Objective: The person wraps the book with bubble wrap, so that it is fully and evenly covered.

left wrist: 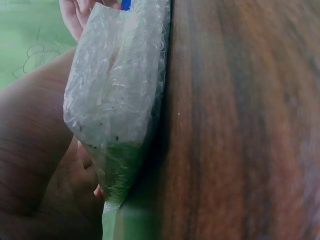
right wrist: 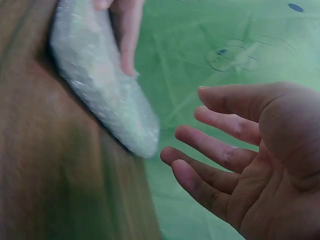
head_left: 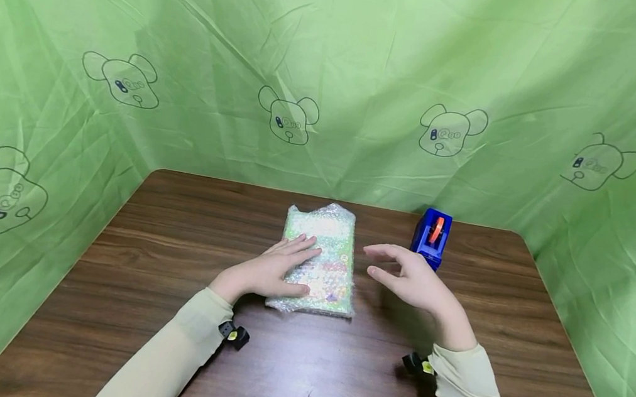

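A flat, colourful rectangular item wrapped in bubble wrap (head_left: 328, 259) lies on the wooden table. Across its left side rests my left hand (head_left: 274, 269), fingers spread over the top. In the left wrist view the folded wrap end (left wrist: 117, 75) shows beside that palm. My right hand (head_left: 415, 279) hovers just right of the wrapped item, apart from it, with fingers loosely bent and nothing in them. The right wrist view has the same right hand (right wrist: 260, 155) with a gap between fingertips and the bubble wrap (right wrist: 100, 75). What is inside the wrap is not clear.
A blue tape dispenser (head_left: 431, 239) with an orange roll stands behind my right hand, near the table's back edge. Green cloth (head_left: 363, 70) with bear-head drawings hangs around the dark wooden table (head_left: 179, 230).
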Demonstrator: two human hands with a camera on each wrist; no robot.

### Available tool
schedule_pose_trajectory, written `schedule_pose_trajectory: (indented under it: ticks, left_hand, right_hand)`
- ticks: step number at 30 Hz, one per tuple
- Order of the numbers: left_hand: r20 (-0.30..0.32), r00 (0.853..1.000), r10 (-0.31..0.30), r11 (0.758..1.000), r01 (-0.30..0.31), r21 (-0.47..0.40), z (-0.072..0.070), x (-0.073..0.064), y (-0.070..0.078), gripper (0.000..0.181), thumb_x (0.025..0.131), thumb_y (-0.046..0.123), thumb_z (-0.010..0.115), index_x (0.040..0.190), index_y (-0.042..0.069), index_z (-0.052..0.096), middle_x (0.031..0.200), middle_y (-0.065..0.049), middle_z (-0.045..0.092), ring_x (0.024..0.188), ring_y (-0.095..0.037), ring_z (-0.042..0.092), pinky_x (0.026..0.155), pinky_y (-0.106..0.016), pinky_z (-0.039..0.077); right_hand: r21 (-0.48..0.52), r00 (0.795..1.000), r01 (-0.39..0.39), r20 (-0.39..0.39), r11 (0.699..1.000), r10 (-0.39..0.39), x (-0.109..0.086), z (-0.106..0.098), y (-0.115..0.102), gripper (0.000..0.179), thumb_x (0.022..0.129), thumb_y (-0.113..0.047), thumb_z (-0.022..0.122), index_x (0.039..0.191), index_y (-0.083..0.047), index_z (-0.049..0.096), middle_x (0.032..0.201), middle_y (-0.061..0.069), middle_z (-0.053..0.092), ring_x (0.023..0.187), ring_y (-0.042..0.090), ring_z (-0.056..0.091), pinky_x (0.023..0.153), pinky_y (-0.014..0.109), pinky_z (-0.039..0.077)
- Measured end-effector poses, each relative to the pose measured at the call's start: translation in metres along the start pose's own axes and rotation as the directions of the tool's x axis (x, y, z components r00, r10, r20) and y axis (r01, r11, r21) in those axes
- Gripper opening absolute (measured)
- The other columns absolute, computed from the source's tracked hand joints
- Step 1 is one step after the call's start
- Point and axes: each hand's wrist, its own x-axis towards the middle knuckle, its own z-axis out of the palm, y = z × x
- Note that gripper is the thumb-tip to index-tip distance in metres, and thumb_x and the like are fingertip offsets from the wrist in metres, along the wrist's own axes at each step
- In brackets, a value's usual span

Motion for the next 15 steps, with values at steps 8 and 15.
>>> schedule_pose_trajectory:
  ticks: [8, 15]
  left_hand:
    - [0.002, 1.000, 0.001, 1.000, -0.001, 0.001, -0.001, -0.001, 0.003, 0.091, 0.102, 0.054, 0.070, 0.175, 0.017, 0.029, 0.183, -0.009, 0.012, 0.169, -0.031, 0.006, 0.135, -0.058, 0.005]
    - [0.005, 1.000, 0.000, 1.000, 0.000, 0.001, -0.003, -0.002, 0.005, 0.091, 0.103, 0.053, 0.071, 0.175, 0.016, 0.030, 0.183, -0.010, 0.013, 0.169, -0.031, 0.006, 0.135, -0.058, 0.005]
  right_hand:
    - [0.023, 0.996, -0.044, -0.083, 0.999, 0.046, -0.016, -0.034, -0.003, 0.035, 0.108, -0.025, 0.073, 0.142, -0.016, 0.071, 0.142, 0.002, 0.073, 0.122, 0.024, 0.073, 0.097, 0.037, 0.062]
    - [-0.012, 0.985, -0.094, -0.148, 0.996, 0.091, -0.025, -0.052, 0.003, 0.033, 0.109, -0.031, 0.071, 0.140, -0.019, 0.072, 0.137, 0.001, 0.074, 0.114, 0.018, 0.070, 0.087, 0.022, 0.057]
